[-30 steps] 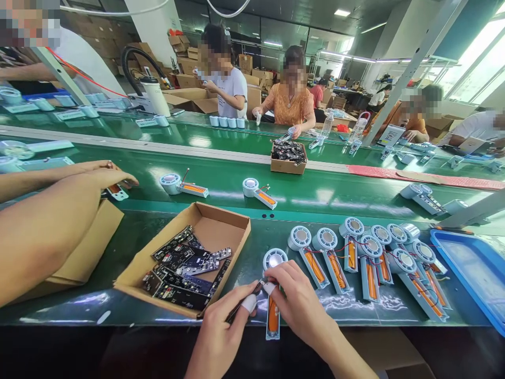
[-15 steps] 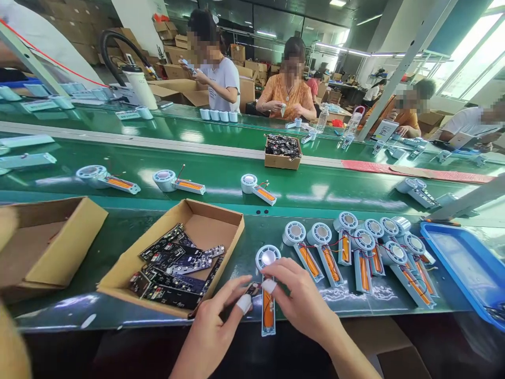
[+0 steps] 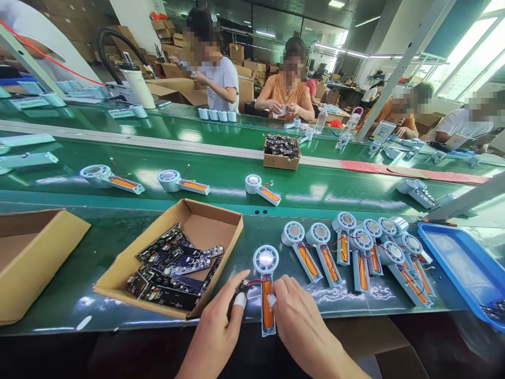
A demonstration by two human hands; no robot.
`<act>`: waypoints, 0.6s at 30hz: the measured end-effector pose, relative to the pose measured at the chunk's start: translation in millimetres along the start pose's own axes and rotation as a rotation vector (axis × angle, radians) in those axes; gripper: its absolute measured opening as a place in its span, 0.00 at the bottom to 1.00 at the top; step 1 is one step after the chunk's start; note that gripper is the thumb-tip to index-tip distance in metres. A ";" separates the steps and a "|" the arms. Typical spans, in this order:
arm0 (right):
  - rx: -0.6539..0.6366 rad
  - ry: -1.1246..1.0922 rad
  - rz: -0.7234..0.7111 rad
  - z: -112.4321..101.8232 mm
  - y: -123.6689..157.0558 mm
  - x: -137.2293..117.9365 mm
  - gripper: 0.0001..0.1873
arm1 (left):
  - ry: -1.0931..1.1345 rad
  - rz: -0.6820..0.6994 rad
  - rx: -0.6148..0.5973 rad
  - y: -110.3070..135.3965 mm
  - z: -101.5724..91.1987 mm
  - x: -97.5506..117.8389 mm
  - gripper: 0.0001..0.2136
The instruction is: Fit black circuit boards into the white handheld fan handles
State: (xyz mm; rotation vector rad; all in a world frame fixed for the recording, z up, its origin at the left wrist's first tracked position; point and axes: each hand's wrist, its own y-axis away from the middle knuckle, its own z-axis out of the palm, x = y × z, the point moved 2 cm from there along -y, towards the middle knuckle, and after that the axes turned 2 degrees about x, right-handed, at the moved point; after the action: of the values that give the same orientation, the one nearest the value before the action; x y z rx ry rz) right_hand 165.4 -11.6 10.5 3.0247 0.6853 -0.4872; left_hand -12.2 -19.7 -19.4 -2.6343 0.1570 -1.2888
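In front of me a light-blue handheld fan point(image 3: 265, 259) lies with its handle toward me, an orange battery point(image 3: 267, 308) showing in the open handle. My left hand point(image 3: 221, 321), left of the handle, pinches a dark circuit board point(image 3: 241, 288) mostly hidden by the fingers. A red wire point(image 3: 255, 281) runs from the board to the fan. My right hand point(image 3: 298, 316) is closed at the handle's right edge, its thumb over the battery; what its fingers grip is hidden. White coverings wrap both thumbs.
A cardboard tray point(image 3: 213, 213) of circuit boards stands left, beside another cardboard box point(image 3: 43, 252). Several opened fans point(image 3: 327, 258) lie right, near a blue plastic tray point(image 3: 453, 247). More fans rest on the green belt point(image 3: 221, 158); co-workers sit across it.
My right hand has drawn back from below the fan head to the handle's right side. A red wire now shows between board and fan. A blurred shape at far left is gone.
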 end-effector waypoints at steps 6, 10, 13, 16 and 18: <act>-0.059 -0.247 0.047 -19.2 1.2 8.6 0.15 | -0.125 0.093 0.025 3.6 0.9 -4.6 0.19; -0.105 -0.176 0.029 -9.9 2.2 1.1 0.12 | -0.150 0.139 0.022 4.1 2.6 -2.9 0.19; -0.092 -0.157 0.027 -4.3 0.9 1.3 0.09 | -0.157 0.164 0.016 2.5 2.6 -0.8 0.19; -0.032 -0.272 0.047 -9.7 -1.8 9.8 0.09 | -0.152 0.165 -0.016 1.3 0.8 1.4 0.20; 0.015 -0.417 0.088 -16.2 -5.2 17.3 0.08 | -0.152 0.161 -0.057 1.5 -0.8 2.8 0.21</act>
State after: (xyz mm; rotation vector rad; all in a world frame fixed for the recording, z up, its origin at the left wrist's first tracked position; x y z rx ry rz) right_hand 182.9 1.5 21.1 2.8063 0.5181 -1.0761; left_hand -11.1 -21.9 -17.1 -2.6909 0.3786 -1.0435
